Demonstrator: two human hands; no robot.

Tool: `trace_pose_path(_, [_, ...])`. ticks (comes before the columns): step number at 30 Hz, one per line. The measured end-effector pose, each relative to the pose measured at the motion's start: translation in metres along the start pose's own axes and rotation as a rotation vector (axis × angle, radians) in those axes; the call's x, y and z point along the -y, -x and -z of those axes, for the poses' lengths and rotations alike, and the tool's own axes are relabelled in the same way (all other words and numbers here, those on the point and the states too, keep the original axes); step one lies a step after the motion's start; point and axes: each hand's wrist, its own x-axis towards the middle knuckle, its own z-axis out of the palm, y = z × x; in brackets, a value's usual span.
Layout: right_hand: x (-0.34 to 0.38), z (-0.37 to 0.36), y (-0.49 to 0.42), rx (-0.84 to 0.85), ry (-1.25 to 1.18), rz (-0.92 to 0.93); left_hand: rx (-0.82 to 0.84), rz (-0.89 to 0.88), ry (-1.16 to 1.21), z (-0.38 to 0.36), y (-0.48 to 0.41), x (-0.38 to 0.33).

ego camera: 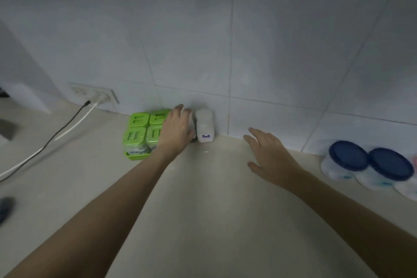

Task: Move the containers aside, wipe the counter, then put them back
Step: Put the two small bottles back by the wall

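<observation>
Counter [203, 198]: pale beige, bare through the middle, meeting a white tiled wall [248, 40]. Far left edge: a blurred dark blue object [5, 209], identity unclear. Socket [94, 95] low on the wall at left, with a black cable [58, 135] and a white cable [67, 130] running from it across the counter toward the left edge. Green rack [144, 134]: four square lime-lidded clear jars in a matching tray, two by two, against the wall. Left hand [178, 127]: reaching to the wall between the rack and the salt box, fingers curled around a pale container mostly hidden beneath it; whether it grips cannot be told. Salt box [205, 125]: white, upright, rounded top, "Salt" printed in blue near the base, standing against the wall just right of the left hand. Right hand [269, 153]: open, fingers spread, palm down over bare counter, holding nothing, near the salt box but apart from it. Tubs [367, 165]: two clear round containers with dark blue lids, side by side at far right by the wall; a third pale container is cut off at the frame edge beside them.
</observation>
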Motion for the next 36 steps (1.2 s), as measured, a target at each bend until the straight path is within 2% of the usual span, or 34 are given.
trace_pose_path(8, [0.048, -0.008, -0.125, -0.003, -0.039, 0.095, 0.206, -0.070, -0.032, -0.023, -0.033, 0.034])
trace_pose_path(11, [0.058, -0.028, -0.147, 0.038, 0.001, 0.103, 0.106, -0.090, -0.035, -0.032, -0.034, 0.041])
trace_pose_path(13, [0.057, -0.037, -0.155, 0.005, -0.040, 0.066, 0.034, -0.109, -0.077, -0.035, -0.034, 0.037])
trace_pose_path(16, [0.057, -0.034, -0.163, -0.041, -0.123, 0.031, -0.009, -0.107, -0.101, -0.034, -0.040, 0.036])
trace_pose_path(18, [0.058, -0.027, -0.165, -0.026, -0.230, 0.004, 0.019, -0.068, -0.056, -0.033, -0.044, 0.039])
trace_pose_path(21, [0.059, -0.022, -0.155, 0.008, -0.277, 0.021, 0.111, -0.063, 0.036, -0.033, -0.041, 0.036])
trace_pose_path(25, [0.044, -0.017, -0.123, 0.031, -0.265, 0.009, 0.191, -0.167, 0.036, -0.025, -0.031, 0.023])
trace_pose_path(29, [0.009, -0.011, -0.070, 0.007, -0.333, -0.054, 0.228, -0.248, 0.204, -0.019, -0.015, -0.008])
trace_pose_path(36, [-0.079, 0.005, 0.028, 0.046, -0.291, -0.249, 0.337, -0.420, 0.242, -0.038, -0.010, -0.123])
